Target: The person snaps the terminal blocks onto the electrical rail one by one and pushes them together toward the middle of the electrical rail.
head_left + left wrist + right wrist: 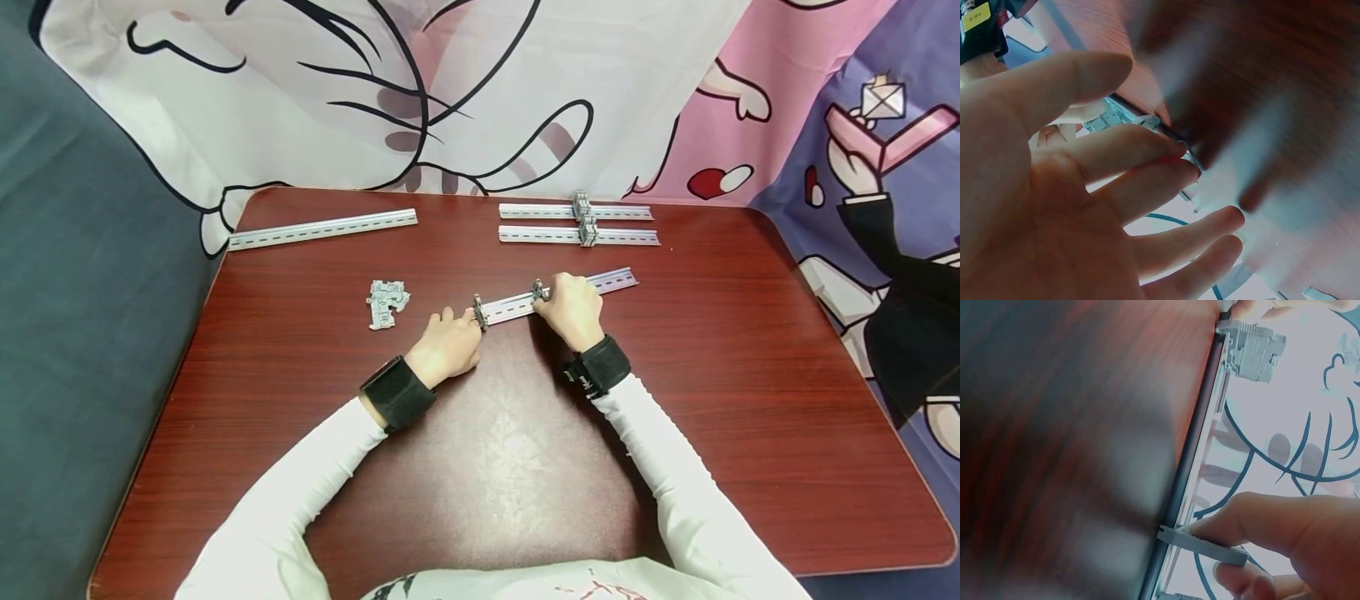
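Observation:
A slotted metal DIN rail (510, 309) lies slantwise on the table in front of the person. The right hand (572, 310) pinches a thin grey terminal block (1200, 544) on the rail between thumb and fingers. Another grey terminal block (478, 312) stands upright at the rail's left end. The left hand (447, 346) is beside that end, its fingers extended and its fingertips right at the block. In the left wrist view its palm shows, with the fingers (1154, 187) spread and nothing gripped.
Grey terminal block pieces (386, 303) lie to the left of the left hand. A longer bare rail (322, 229) is at the back left. Two rails (536, 212) at the back right carry grey blocks (586, 220). A printed curtain (480, 92) hangs behind the table (750, 375).

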A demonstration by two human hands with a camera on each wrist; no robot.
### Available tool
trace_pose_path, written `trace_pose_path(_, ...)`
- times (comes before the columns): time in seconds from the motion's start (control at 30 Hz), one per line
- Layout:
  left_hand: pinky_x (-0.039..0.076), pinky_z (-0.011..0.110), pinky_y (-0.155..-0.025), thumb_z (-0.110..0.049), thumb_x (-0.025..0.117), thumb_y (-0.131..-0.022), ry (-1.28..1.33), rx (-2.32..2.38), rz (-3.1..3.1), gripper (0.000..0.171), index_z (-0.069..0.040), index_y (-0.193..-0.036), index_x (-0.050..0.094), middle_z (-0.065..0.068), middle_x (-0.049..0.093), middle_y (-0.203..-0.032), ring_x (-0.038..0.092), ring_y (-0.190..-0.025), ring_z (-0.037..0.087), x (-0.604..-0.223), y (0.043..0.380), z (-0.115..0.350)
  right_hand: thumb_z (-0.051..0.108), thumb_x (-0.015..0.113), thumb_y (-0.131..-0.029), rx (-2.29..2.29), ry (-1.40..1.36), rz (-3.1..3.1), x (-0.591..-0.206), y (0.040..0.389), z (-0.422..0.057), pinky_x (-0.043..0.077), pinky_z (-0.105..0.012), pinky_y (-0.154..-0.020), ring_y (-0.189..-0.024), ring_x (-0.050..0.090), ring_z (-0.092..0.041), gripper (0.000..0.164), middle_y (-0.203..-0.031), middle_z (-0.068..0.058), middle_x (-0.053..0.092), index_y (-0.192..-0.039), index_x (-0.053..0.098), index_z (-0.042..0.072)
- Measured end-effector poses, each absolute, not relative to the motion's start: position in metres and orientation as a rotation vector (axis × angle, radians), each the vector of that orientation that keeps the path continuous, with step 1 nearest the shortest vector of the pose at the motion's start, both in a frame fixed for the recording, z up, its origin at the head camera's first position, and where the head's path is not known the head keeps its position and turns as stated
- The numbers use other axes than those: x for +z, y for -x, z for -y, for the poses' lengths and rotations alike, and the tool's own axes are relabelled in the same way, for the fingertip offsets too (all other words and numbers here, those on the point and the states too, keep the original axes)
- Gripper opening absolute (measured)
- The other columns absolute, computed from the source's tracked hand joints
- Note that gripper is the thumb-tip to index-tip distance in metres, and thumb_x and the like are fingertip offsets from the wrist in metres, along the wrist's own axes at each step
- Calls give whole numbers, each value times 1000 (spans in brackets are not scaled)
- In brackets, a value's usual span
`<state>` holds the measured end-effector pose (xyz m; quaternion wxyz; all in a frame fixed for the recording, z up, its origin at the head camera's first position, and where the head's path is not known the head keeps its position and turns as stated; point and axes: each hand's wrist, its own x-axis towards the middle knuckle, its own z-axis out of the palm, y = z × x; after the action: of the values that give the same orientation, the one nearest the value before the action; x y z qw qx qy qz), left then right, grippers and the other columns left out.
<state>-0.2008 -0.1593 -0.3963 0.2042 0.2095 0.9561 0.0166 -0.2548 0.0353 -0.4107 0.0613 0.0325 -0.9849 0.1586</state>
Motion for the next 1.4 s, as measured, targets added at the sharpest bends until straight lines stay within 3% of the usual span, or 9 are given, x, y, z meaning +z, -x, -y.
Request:
trace_pose_path(0.2,37,51,-101,-26,56,-97,-577,44,-2669,48,-1,-137,51,19,37,-152,43,-126,43,-395,200,158,23,68,-74,501,-60,2973,-410,256,-40,45,-49,-49,-59,58,-32,36,-53,3,40,-52,41,16)
trace_pose_path(0.6,41,50,-96,-23,55,-96,-598,45,-2699,43,-1,-132,56,19,42,-149,47,-118,42,-394,199,158,21,70,-71,531,52,2959,-409,257,-49,48,-52,-56,-67,63,-38,34,-58,-2,48,-54,41,17)
trace_pose_path(0.83,40,50,-98,-25,56,-96,-592,22,-2688,45,-1,-134,54,19,39,-151,46,-120,42,-393,198,158,20,71,-70,541,88,2921,-409,257,-50,46,-52,-53,-63,60,-38,36,-57,2,40,-54,38,18)
trace_pose_path(1.17,40,50,-98,-24,55,-96,-580,37,-2686,45,0,-134,53,19,39,-151,46,-120,42,-393,198,157,21,72,-69,524,162,2905,-408,255,-51,49,-56,-59,-71,65,-44,31,-63,-11,58,-56,44,16)
trace_pose_path(1.4,40,51,-98,-24,55,-96,-574,34,-2691,45,0,-134,53,19,40,-150,45,-120,42,-395,196,157,20,71,-71,506,172,2902,-409,253,-50,49,-56,-58,-72,65,-44,31,-63,-12,58,-56,44,14)
